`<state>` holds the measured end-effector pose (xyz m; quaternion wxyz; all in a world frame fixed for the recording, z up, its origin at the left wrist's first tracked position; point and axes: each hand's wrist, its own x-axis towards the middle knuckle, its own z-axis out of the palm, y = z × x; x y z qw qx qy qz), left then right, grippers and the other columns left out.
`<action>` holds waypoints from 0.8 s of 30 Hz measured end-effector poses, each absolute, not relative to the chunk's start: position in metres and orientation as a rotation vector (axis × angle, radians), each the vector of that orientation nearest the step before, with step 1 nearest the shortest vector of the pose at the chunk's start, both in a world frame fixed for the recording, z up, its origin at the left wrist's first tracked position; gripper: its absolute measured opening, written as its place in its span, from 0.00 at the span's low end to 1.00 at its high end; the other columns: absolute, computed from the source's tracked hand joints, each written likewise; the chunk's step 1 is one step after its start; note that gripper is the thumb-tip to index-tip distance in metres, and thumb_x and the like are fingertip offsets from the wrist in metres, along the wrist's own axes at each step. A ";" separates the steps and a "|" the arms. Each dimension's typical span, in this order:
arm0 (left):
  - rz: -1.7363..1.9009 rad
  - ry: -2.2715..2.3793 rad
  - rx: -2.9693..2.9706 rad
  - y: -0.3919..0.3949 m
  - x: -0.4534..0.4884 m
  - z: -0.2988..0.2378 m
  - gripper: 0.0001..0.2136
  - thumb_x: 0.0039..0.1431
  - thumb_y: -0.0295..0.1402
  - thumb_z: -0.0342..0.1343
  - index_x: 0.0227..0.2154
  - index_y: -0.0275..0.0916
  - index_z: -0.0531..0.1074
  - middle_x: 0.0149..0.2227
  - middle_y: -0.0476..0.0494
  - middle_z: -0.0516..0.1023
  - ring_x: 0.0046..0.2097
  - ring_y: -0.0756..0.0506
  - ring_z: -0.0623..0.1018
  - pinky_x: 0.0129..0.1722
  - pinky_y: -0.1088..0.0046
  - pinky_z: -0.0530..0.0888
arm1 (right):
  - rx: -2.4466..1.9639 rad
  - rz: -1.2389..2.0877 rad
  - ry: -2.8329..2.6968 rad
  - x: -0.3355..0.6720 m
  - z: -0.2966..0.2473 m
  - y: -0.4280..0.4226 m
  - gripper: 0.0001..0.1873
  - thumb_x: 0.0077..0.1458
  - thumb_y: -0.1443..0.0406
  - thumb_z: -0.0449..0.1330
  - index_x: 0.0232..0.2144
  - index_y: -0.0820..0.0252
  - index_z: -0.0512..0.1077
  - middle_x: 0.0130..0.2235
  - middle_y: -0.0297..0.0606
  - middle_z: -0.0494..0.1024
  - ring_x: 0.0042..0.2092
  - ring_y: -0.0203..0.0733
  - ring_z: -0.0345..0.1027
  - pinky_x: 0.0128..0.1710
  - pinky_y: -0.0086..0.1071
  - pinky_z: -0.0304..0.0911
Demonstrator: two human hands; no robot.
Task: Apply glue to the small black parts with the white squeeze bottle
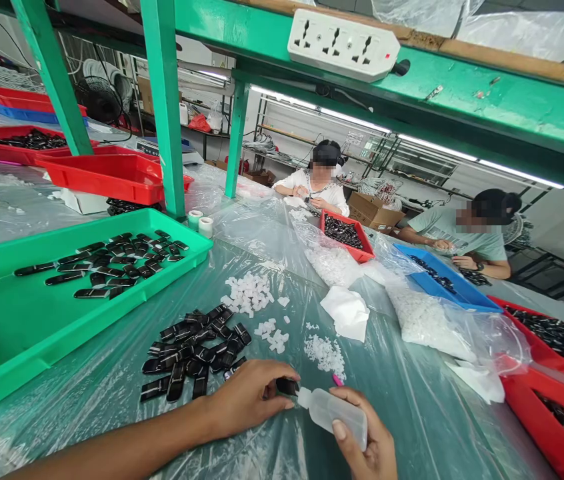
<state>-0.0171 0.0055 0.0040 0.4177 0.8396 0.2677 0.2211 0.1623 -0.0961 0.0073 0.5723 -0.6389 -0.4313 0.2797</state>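
Between the thumb and fingers of my left hand (249, 397) is a small black plastic piece (288, 387). My right hand (369, 440) grips a translucent squeeze bottle (337, 415), tilted so its nozzle end meets or nearly meets the black piece; I cannot tell whether they touch. Just left of my left hand lies a pile of similar black pieces (195, 350) with pale edges. Beyond my hands are a heap of small white pieces (248, 293), a smaller white group (273, 335) and a scatter of tiny white bits (326, 353). A pink object (337, 380) shows behind the bottle.
A green tray (7, 373) with black pieces stands at left. Red trays (102, 175) sit behind it, near a green post (165, 113). Bags of white pieces (425, 320) and a blue tray (472, 297) lie at right. Two people (317, 183) work across the table.
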 end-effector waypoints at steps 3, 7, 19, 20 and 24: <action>0.572 0.629 2.174 0.007 -0.018 0.006 0.13 0.59 0.33 0.53 0.47 0.43 0.70 0.40 0.44 0.77 0.37 0.45 0.76 0.34 0.77 0.69 | -1.539 0.639 -0.981 0.161 0.008 -0.096 0.20 0.41 0.49 0.62 0.30 0.58 0.74 0.32 0.42 0.74 0.29 0.43 0.66 0.22 0.27 0.59; 0.566 0.617 2.239 0.008 -0.018 0.008 0.10 0.60 0.32 0.52 0.43 0.43 0.73 0.38 0.45 0.77 0.37 0.45 0.76 0.31 0.79 0.68 | -1.545 0.649 -0.962 0.161 0.008 -0.096 0.20 0.40 0.49 0.63 0.30 0.58 0.74 0.31 0.41 0.74 0.29 0.43 0.66 0.22 0.27 0.59; 0.584 0.683 2.010 0.004 -0.014 0.010 0.07 0.55 0.33 0.56 0.36 0.39 0.72 0.31 0.47 0.75 0.30 0.49 0.73 0.25 0.81 0.64 | -1.472 0.831 -0.875 0.172 0.003 -0.092 0.22 0.44 0.48 0.60 0.33 0.60 0.73 0.30 0.38 0.74 0.25 0.38 0.61 0.23 0.28 0.57; 0.581 0.692 1.986 0.003 -0.014 0.011 0.07 0.55 0.34 0.56 0.36 0.39 0.71 0.30 0.47 0.75 0.30 0.49 0.73 0.24 0.81 0.63 | -1.457 0.860 -0.860 0.173 0.002 -0.091 0.22 0.44 0.48 0.59 0.34 0.60 0.73 0.30 0.38 0.74 0.24 0.37 0.60 0.22 0.28 0.56; 0.568 0.680 1.920 0.002 -0.015 0.015 0.08 0.55 0.33 0.55 0.37 0.39 0.71 0.29 0.48 0.73 0.30 0.49 0.73 0.23 0.81 0.62 | -1.463 0.936 -0.781 0.174 0.002 -0.089 0.23 0.45 0.48 0.58 0.34 0.60 0.72 0.29 0.39 0.72 0.24 0.39 0.61 0.21 0.29 0.56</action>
